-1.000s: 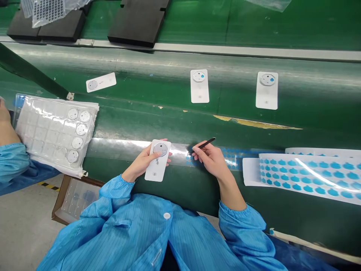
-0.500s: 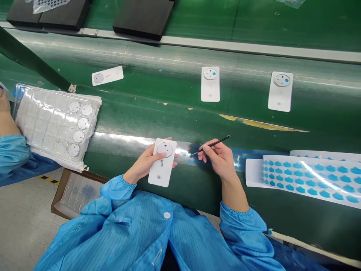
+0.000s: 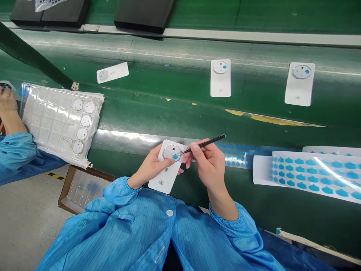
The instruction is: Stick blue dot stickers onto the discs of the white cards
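My left hand (image 3: 154, 165) grips a flat white rectangular panel (image 3: 164, 181), thumb on its front. Near the panel's upper end sits a round silvery-white disc (image 3: 170, 151) with small dark marks. Black tweezers (image 3: 207, 143) are pinched in my right hand (image 3: 210, 162), their tip at a small blue sticker (image 3: 175, 156) on the disc. Whether the tip still grips the sticker is too small to tell. Right of my hand, a clear strip with rows of blue stickers (image 3: 237, 156) lies on the green bench.
A curled sheet of blue stickers (image 3: 313, 173) lies at right. Three similar white panels, one at the centre back (image 3: 220, 84), rest on the green surface (image 3: 158, 82). A clear tray (image 3: 56, 116) holds several discs at left, near another person's hand (image 3: 8, 103). Black blocks (image 3: 143, 15) stand behind.
My right hand has moved left with the tweezers, from the sticker strip to the panel. A blue sticker now shows on the disc. The panel has tilted, and the view has shifted slightly.
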`<state>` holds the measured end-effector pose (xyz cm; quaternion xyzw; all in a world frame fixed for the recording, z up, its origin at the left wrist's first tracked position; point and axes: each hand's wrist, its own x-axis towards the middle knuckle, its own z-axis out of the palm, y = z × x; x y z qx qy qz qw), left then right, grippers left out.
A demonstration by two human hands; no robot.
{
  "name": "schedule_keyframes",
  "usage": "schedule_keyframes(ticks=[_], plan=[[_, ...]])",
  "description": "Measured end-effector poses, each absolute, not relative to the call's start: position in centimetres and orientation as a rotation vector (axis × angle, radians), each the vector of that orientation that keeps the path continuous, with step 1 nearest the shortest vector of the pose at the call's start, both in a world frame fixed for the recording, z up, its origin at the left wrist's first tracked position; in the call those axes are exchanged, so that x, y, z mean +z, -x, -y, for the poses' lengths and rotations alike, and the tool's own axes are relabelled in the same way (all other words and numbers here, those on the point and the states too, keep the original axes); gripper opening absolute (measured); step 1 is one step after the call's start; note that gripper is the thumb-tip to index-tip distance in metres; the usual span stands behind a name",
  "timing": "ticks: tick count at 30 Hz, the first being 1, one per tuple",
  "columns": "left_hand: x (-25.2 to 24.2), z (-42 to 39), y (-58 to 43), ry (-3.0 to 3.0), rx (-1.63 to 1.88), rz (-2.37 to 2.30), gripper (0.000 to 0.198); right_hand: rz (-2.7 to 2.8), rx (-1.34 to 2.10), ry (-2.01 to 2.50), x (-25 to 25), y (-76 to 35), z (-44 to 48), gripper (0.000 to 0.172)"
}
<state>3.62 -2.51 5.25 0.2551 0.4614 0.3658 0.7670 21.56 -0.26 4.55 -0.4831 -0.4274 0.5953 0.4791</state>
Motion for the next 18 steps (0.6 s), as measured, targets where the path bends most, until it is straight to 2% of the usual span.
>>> schedule_keyframes(ticks=[13,18], plan=[[5.89,2.91,-3.52,-0.561,0.79,-0.989,0.042,1.059,1.447,1.197,5.34,-21.89,0.25,0.032],[6.19,2.71,-3.39,-0.562,0.775,-0.998,0.048,1.071,1.428,1.189,5.26,-21.81,0.25,0.032]])
